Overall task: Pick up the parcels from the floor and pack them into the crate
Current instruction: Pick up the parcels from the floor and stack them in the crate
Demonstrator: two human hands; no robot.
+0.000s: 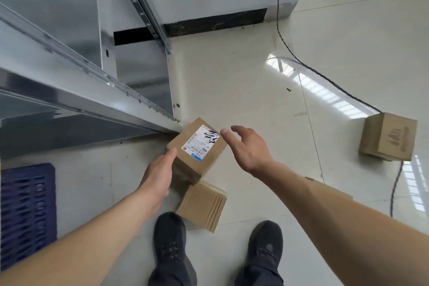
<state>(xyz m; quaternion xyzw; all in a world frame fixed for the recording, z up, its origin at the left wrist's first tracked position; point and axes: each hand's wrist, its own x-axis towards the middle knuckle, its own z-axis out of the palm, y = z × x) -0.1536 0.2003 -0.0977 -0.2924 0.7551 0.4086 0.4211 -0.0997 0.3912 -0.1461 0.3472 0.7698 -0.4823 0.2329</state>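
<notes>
A brown cardboard parcel with a white shipping label sits on the pale floor by the corner of a metal rack. My left hand lies flat against its left side, fingers together. My right hand hovers at its right edge, fingers spread, holding nothing. A flatter brown parcel lies on the floor just below the labelled one, in front of my left shoe. A third brown box stands at the far right. The dark blue slatted crate is on the floor at the left edge.
A metal rack with long rails fills the upper left. A black cable snakes across the floor to the right-hand box. My two black shoes stand at the bottom. A wall with a black skirting runs behind.
</notes>
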